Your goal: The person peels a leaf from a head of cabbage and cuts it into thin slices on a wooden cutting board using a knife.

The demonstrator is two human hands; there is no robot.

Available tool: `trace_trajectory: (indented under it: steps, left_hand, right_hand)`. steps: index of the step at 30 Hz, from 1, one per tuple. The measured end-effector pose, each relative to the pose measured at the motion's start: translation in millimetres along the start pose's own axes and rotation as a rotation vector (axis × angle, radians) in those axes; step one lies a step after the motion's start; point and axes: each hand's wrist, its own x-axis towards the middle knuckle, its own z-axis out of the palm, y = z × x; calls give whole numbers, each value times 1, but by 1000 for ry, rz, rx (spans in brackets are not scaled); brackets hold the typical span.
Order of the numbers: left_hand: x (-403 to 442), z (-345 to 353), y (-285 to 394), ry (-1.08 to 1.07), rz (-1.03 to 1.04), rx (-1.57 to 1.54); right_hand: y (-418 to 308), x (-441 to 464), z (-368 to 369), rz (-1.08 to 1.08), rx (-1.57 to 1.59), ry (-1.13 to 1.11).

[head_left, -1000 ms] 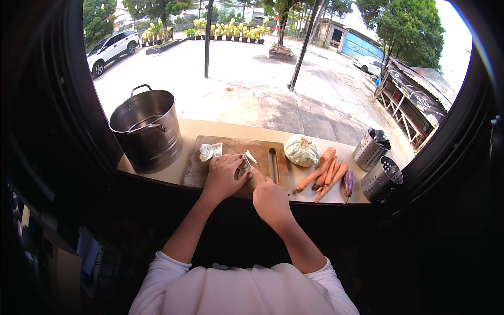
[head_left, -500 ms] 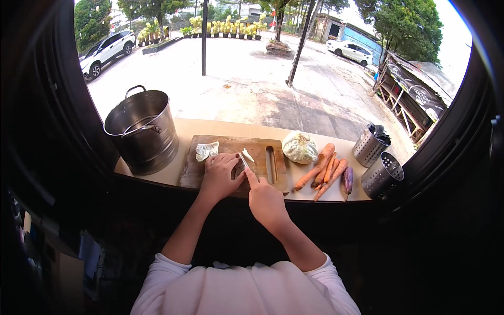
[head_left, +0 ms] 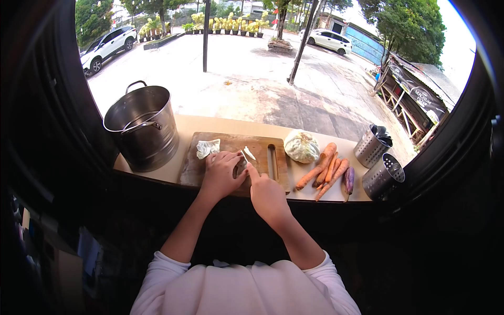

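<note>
- Our right grip (head_left: 269,195) is clamped on a knife (head_left: 243,156) over the board (head_left: 231,140), at the worktop's near edge (head_left: 210,125).
- Our left grip (head_left: 221,176) lies beside it; we cannot tell whether it holds anything.

And there, out at two o'clock, I'm reading MAGNUM in pale capitals on the dark banner (head_left: 418,95) along the shack (head_left: 434,77)! The line beneath blurs. Over at one o'clock, markings on the blue wall (head_left: 363,51) are too faint for me.

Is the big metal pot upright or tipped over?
Upright: the pot stands on its base on the counter, its open rim facing up.
</note>
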Motion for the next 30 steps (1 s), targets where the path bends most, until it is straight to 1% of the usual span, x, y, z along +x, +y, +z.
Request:
trace_trajectory:
  steps: [3,7,9,18,24,27,30]
  left_hand:
    - [0,-2,2,3,-2,-4]
    - [-1,1,1,16,10,-6]
    - [-1,2,1,31,22,43]
    - [-2,5,-1,49,23,103]
    - [-2,6,-2,42,25,84]
    - [-1,4,-1,34,20,106]
    - [-2,3,1,29,13,117]
  right_hand:
    - [1,9,-6,43,32,-14]
    - [9,27,-10,29,75,-43]
    - [8,30,-12,30,84,-56]
    - [6,-1,-16,14,40,-35]
    - [9,4,-7,50,87,-18]
    - [6,3,-7,67,53,-23]
    - [11,-3,2,-12,-1,22]
